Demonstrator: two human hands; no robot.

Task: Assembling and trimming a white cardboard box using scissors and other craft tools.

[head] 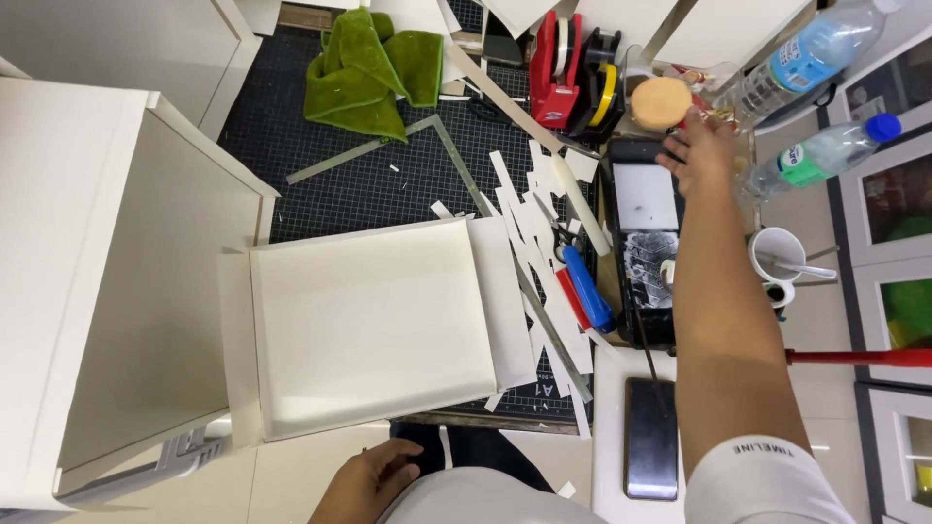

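Note:
My right hand [701, 153] reaches far forward over the black tray [670, 335], fingers spread, just beside a round tan sponge [661, 102] and close to two clear plastic bottles [814, 49]. It holds nothing. My left hand [369, 477] rests low near my body at the bottom edge, fingers loosely curled and empty. A shallow white cardboard box lid [364, 325] lies on the black cutting mat [388, 184] in front of me.
White paper strips [529, 209] and a blue-handled tool [585, 288] lie right of the lid. Green cloth [369, 73], a metal square ruler [456, 160], a red tape dispenser [551, 73], a white mug [779, 254], a phone [650, 439] and a large white box [87, 281] surround the mat.

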